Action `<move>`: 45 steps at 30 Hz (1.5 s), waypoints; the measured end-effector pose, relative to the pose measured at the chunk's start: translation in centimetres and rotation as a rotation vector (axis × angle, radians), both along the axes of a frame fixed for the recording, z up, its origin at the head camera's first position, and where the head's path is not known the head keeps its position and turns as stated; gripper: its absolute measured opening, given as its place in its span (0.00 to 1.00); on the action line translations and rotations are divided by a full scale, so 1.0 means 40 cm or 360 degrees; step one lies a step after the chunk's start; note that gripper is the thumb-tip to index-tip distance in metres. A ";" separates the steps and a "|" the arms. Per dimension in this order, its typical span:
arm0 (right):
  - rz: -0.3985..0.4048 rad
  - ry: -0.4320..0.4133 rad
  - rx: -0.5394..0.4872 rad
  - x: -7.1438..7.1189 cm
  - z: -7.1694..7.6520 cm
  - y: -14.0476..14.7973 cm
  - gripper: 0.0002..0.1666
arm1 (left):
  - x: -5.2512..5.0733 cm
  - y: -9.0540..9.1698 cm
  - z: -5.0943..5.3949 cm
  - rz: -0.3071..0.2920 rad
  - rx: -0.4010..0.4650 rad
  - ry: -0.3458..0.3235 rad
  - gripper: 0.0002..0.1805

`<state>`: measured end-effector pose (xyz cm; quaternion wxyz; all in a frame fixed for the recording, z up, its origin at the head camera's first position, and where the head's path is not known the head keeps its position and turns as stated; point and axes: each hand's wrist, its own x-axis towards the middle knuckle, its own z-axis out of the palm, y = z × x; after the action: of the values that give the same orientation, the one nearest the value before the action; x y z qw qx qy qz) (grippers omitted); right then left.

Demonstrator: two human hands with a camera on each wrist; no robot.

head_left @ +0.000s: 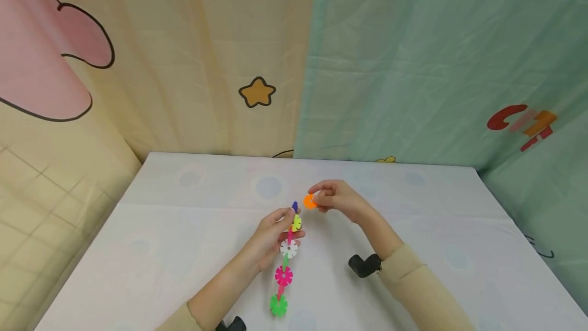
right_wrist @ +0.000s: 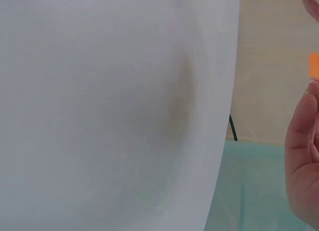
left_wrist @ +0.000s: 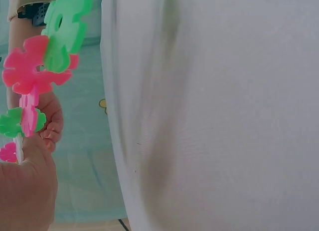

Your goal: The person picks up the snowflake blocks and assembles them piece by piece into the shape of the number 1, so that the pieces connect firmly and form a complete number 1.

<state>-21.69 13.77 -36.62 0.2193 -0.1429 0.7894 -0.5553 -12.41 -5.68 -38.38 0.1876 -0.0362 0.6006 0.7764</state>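
Observation:
My left hand [head_left: 271, 236] pinches a chain of interlocked plastic snowflake discs near its top end. A dark blue disc [head_left: 295, 207] tops the chain, with a yellow disc [head_left: 296, 223] just under it. Below the hand hang a white disc [head_left: 289, 249], a pink disc [head_left: 283, 276] and a green disc [head_left: 278, 306], with edge-on discs between them. The left wrist view shows the chain's green end disc [left_wrist: 67, 29] up close. My right hand [head_left: 340, 199] pinches a single orange disc [head_left: 310, 201], apart from the blue one and a little to its right.
Both hands are above a table [head_left: 184, 249] under a pale spotted cloth. Behind its far edge hangs a printed curtain [head_left: 395, 65]. A black wrist mount [head_left: 365, 265] juts from the right sleeve, and another [head_left: 233, 324] sits by the left forearm.

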 end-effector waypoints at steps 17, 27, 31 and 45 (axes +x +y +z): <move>0.0007 0.0066 -0.0114 0.032 0.060 -0.040 0.16 | 0.002 -0.002 -0.008 -0.0042 0.0011 0.0015 0.28; -0.0006 0.0115 -0.0076 0.042 0.056 -0.049 0.15 | 0.003 0.000 -0.006 -0.0063 -0.0007 0.0003 0.28; -0.0005 0.0133 -0.0060 0.043 0.055 -0.048 0.15 | 0.002 0.000 -0.008 -0.0071 0.0007 0.0010 0.28; 0.0206 0.0285 -0.0026 0.053 0.068 -0.045 0.11 | 0.005 -0.002 -0.014 -0.0056 0.0004 0.0054 0.27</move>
<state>-19.59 11.97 -33.88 0.1822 -0.2444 0.7904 -0.5314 -12.19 -5.75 -38.95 0.1912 -0.0122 0.6032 0.7742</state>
